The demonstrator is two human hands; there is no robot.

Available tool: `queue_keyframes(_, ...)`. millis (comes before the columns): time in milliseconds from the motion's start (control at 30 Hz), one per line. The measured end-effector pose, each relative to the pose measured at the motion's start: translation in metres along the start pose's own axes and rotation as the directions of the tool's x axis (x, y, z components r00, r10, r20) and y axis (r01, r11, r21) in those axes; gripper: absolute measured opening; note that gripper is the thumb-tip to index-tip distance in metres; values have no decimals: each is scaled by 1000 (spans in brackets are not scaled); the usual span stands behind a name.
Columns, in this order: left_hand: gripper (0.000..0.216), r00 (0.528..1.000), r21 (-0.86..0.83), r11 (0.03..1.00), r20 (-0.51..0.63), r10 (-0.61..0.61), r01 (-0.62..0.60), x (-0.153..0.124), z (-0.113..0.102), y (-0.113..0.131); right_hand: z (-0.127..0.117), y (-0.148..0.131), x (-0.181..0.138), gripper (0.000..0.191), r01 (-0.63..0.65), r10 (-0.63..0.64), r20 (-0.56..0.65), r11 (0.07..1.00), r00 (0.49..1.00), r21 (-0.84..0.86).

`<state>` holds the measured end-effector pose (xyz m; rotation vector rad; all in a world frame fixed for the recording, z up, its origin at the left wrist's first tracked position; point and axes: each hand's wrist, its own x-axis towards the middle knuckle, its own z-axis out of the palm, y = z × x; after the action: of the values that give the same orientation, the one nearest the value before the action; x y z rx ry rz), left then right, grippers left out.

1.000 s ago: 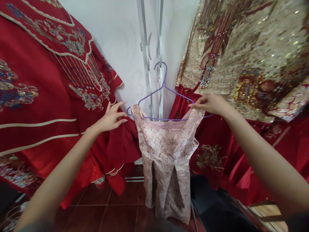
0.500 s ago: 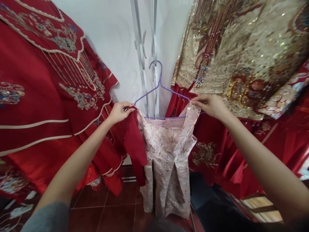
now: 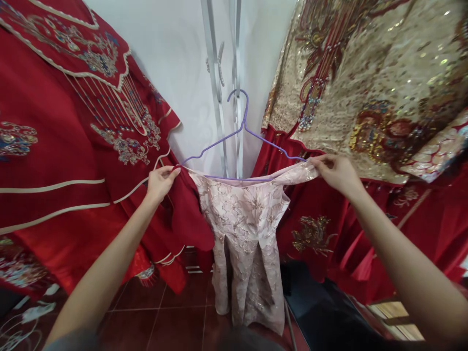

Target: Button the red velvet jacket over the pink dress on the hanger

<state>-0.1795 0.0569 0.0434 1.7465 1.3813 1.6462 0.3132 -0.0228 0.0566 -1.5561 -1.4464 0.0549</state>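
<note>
A pale pink floral dress (image 3: pixel 243 207) hangs upright at the centre on a purple wire hanger (image 3: pixel 244 122). My left hand (image 3: pixel 161 185) is closed in a pinch near the hanger's left end, gripping a red piece of cloth (image 3: pixel 192 214) at the dress's left shoulder. Whether the left strap is also in that pinch I cannot tell. With thumb and fingers pressed together, my right hand (image 3: pixel 336 175) holds the right strap of the dress, drawn out sideways by the hanger's right end. The hanger's hook is near the metal rails.
Red embroidered garments (image 3: pixel 69 126) fill the left side. A gold sequined garment (image 3: pixel 340 83) and red skirts (image 3: pixel 351 243) hang at right. Metal rails (image 3: pixel 214 73) run up the white wall. Below are dark red floor tiles (image 3: pixel 139 326), white cables (image 3: pixel 25 317) and a black surface (image 3: pixel 318 302).
My hands have moved apart, left hand leftward and right hand rightward. The right strap now stretches sideways rather than upward, the neckline is wider and flatter, and the red cloth has shifted left.
</note>
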Motion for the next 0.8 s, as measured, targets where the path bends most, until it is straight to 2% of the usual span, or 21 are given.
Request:
queue_keyframes(100,39,997,28,997,20,-72,71,-27,-11,-12,9,17,-30,20,-174,174,42,985,984,-25)
queue_keyframes(133,39,996,56,996,50,-79,76,-38,-13,-13,10,20,-40,20,-215,217,92,976,972,-34)
queue_keyframes(167,39,993,96,994,94,-68,58,-50,-14,-11,10,21,-51,21,-214,218,151,976,964,-40)
queue_keyframes(233,35,964,205,977,264,1,-57,-75,-14,1,5,14,-69,21,-131,135,219,991,966,-33)
queue_keyframes(267,31,931,245,958,361,50,-146,-87,-12,11,1,5,-77,23,-67,75,252,997,965,-40)
queue_keyframes(300,26,870,263,930,482,103,-256,-98,-8,23,-2,-7,-84,22,-9,27,243,997,970,-73)
queue_keyframes(333,20,811,232,906,558,174,-354,-107,-2,36,-6,-20,-90,22,43,-20,263,996,964,-81)
queue_keyframes(367,17,745,170,887,622,242,-430,-114,6,50,-10,-35,-94,21,70,-49,223,994,974,-86)
queue_keyframes(467,16,596,1,821,688,415,-572,-122,38,87,-19,-76,-100,17,176,-165,121,981,979,-86)
queue_keyframes(500,16,570,-21,795,687,452,-606,-120,51,96,-22,-86,-100,16,205,-197,85,974,977,-93)
queue_keyframes(567,15,574,-1,764,659,486,-645,-110,77,107,-27,-99,-97,16,244,-244,5,965,970,-100)
queue_keyframes(667,15,606,93,735,640,473,-672,-91,110,106,-36,-104,-92,16,262,-272,-103,960,957,-99)
queue_keyframes(733,14,623,138,729,639,452,-670,-81,123,99,-41,-101,-88,16,259,-275,-154,959,949,-116)
queue_keyframes(800,13,621,131,741,650,438,-659,-73,125,90,-45,-94,-85,16,253,-278,-186,956,942,-147)
